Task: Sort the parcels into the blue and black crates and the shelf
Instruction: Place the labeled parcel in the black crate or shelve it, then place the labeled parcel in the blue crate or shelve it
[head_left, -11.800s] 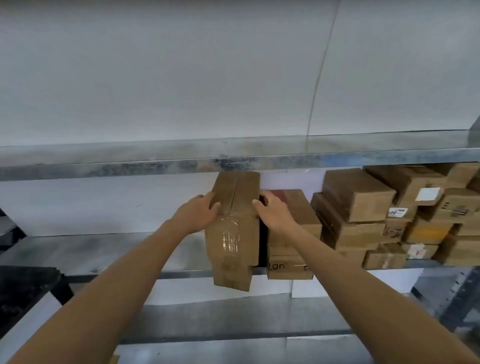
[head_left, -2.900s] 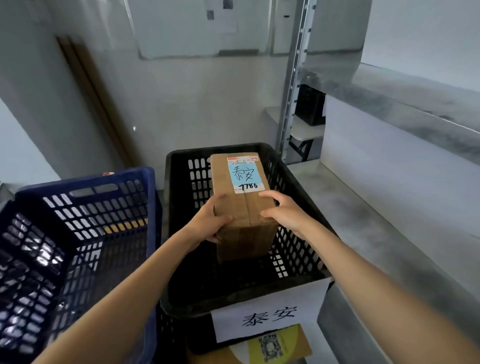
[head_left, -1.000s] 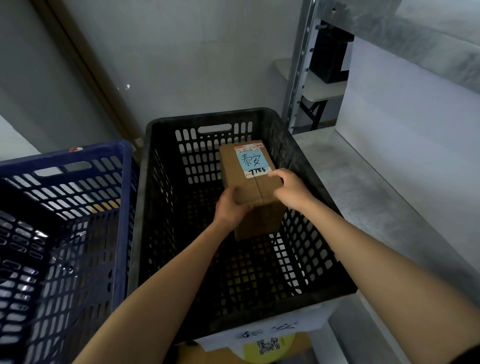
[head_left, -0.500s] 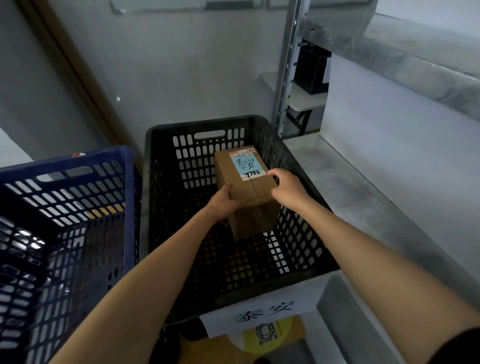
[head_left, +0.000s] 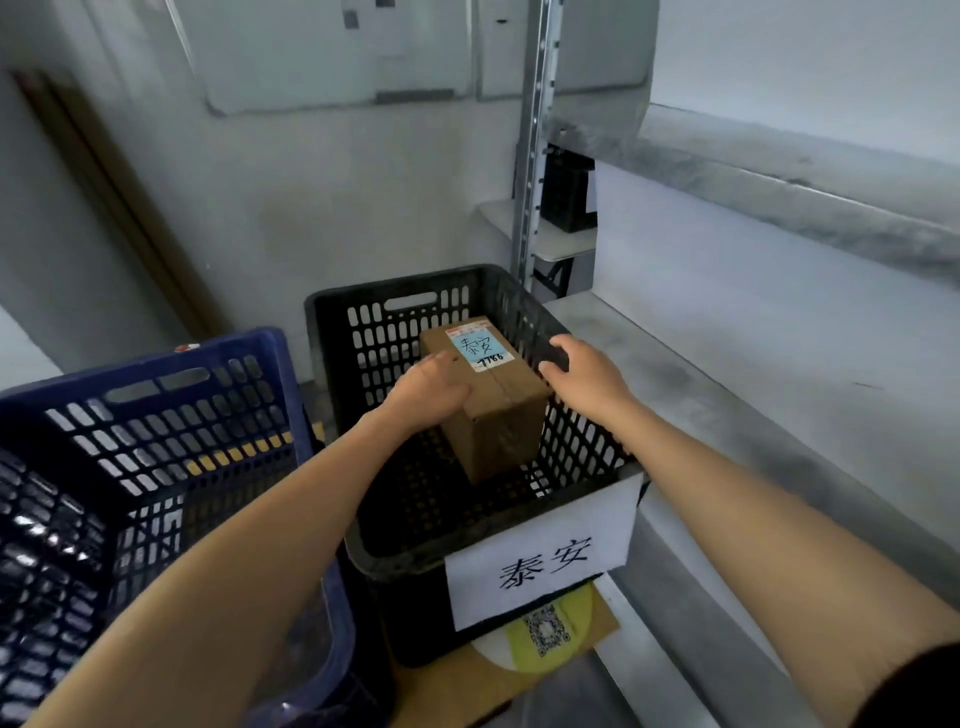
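A brown cardboard parcel (head_left: 493, 415) with a blue handwritten label stands inside the black crate (head_left: 395, 561), near its right wall. My left hand (head_left: 431, 387) rests on the parcel's top left edge, fingers laid fairly straight across the top. My right hand (head_left: 587, 379) hovers off the parcel above the crate's right rim, fingers relaxed and holding nothing. The blue crate (head_left: 156, 364) stands to the left of the black one. The grey metal shelf (head_left: 727, 395) runs along the right.
A white paper sign (head_left: 540, 566) with black characters hangs on the black crate's front. Flat cardboard with a yellow QR sticker (head_left: 545, 634) lies under it. The shelf's upright post (head_left: 532, 156) stands just behind the crate, with a wall further back.
The parcel went down into the black crate. My right hand has let go and lifted to the right; my left hand slid from the parcel's side onto its top.
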